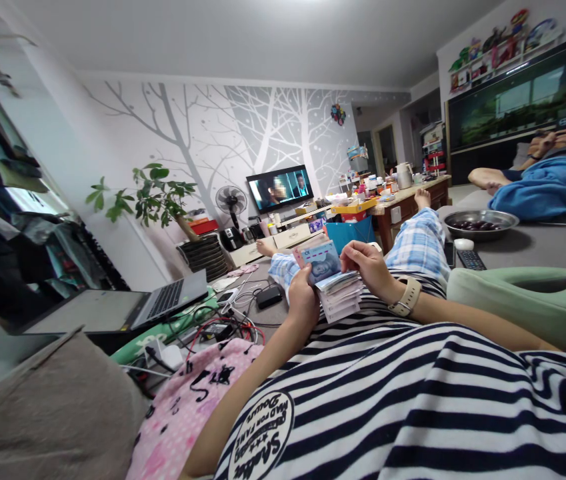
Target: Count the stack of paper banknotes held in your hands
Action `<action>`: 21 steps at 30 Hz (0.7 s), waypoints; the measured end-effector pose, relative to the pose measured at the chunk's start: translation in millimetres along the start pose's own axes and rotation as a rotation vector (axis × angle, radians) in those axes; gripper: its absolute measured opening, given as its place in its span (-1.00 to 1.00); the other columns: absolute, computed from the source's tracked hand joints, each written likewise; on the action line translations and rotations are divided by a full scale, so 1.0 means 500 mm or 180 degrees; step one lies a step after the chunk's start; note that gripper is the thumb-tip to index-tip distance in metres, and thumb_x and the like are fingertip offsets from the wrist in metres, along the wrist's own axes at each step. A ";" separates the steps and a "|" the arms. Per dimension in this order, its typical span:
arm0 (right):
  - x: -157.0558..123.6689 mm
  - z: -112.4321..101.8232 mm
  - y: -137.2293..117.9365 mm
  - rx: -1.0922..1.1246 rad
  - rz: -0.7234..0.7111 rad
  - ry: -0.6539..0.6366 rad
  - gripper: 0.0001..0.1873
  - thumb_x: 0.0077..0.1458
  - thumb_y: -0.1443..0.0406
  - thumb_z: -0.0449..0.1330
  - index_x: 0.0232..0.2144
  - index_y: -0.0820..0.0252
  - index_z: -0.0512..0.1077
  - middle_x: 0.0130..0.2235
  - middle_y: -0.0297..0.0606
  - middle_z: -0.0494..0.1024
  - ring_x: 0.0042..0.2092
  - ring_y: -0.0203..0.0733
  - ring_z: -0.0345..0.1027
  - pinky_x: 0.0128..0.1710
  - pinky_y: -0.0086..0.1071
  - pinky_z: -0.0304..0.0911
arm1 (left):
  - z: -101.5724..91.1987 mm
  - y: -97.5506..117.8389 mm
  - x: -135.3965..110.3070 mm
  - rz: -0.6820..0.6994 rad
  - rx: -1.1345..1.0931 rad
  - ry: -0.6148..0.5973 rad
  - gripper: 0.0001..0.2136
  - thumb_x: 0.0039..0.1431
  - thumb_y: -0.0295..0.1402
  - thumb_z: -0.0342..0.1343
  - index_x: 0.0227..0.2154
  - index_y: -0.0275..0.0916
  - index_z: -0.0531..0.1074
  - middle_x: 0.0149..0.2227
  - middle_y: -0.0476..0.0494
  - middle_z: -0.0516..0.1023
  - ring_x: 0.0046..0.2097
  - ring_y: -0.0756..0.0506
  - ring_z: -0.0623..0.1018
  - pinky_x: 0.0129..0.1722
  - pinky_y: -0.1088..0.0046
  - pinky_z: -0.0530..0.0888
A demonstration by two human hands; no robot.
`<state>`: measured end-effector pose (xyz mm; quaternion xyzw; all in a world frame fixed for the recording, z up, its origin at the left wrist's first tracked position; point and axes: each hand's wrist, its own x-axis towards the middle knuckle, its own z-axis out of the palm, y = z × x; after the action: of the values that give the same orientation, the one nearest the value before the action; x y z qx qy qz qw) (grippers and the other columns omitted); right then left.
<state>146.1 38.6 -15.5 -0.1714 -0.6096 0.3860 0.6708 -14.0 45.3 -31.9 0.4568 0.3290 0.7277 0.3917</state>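
Above a striped shirt (363, 407), a person's left hand (303, 300) grips a thick wad of banknotes (337, 287) from beneath. The right hand (369, 267), a watch (407, 297) on its wrist, closes over the top notes. Checked trousers (415, 243) lie beyond.

The room was evenly bright under overhead light, with glare on the white ceiling (313, 27) at 12 o'clock and the fish tank glass (523, 110) at 2 o'clock; wide-angle distortion bent the edges, shadows stayed soft
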 end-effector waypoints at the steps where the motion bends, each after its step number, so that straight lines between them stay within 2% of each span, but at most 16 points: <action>1: 0.000 0.001 -0.001 0.0014 -0.0020 -0.0026 -0.54 0.04 -0.09 0.25 -0.55 0.16 0.40 -0.58 -0.34 0.42 -0.54 -0.32 0.14 -0.54 -0.39 0.01 | 0.002 0.001 0.000 -0.0070 -0.0051 0.0011 -0.78 -0.01 -0.17 0.25 -0.43 -0.24 0.51 -0.40 -0.07 0.58 -0.21 -0.14 0.55 -0.08 0.32 0.44; 5: -0.001 0.004 -0.007 -0.0030 -0.0073 0.0006 -0.57 -0.12 -0.03 0.40 -0.55 0.17 0.40 -0.56 -0.37 0.43 -0.49 -0.31 0.23 -0.46 -0.38 0.12 | 0.009 0.012 -0.008 -0.0260 -0.0302 0.0050 -0.80 -0.08 -0.21 0.28 -0.45 -0.24 0.51 -0.40 -0.05 0.59 -0.26 -0.10 0.55 -0.08 0.33 0.46; 10: 0.005 0.005 -0.006 0.0004 0.0098 0.0136 -0.53 -0.29 0.02 0.49 -0.52 0.17 0.38 -0.51 -0.42 0.39 -0.46 -0.32 0.21 -0.43 -0.38 0.13 | 0.023 0.039 -0.028 -0.0455 -0.0553 0.0003 -0.85 -0.13 -0.31 0.29 -0.47 -0.25 0.50 -0.43 -0.05 0.59 -0.28 -0.11 0.57 -0.04 0.29 0.45; 16: 0.015 -0.002 0.002 -0.0057 0.0240 0.0308 -0.53 -0.24 -0.03 0.43 -0.50 0.16 0.36 -0.50 -0.41 0.37 -0.43 -0.30 0.20 -0.40 -0.38 0.13 | 0.029 0.046 -0.037 -0.0572 -0.0770 -0.0371 -0.79 -0.13 -0.33 0.27 -0.35 -0.24 0.55 -0.38 -0.09 0.63 -0.15 -0.21 0.61 -0.02 0.23 0.46; 21: 0.016 -0.005 0.010 -0.0157 0.0141 0.0236 -0.56 -0.17 -0.04 0.37 -0.54 0.18 0.38 -0.52 -0.39 0.37 -0.43 -0.30 0.19 -0.40 -0.38 0.13 | 0.024 0.043 -0.037 -0.0458 -0.0554 -0.0412 -0.79 -0.12 -0.31 0.25 -0.34 -0.21 0.55 -0.37 -0.08 0.64 -0.15 -0.23 0.61 -0.01 0.18 0.46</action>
<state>146.7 48.4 -14.2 -0.2156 -0.5897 0.3790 0.6798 -3.6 20.5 -16.8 0.4424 0.2706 0.6925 0.5015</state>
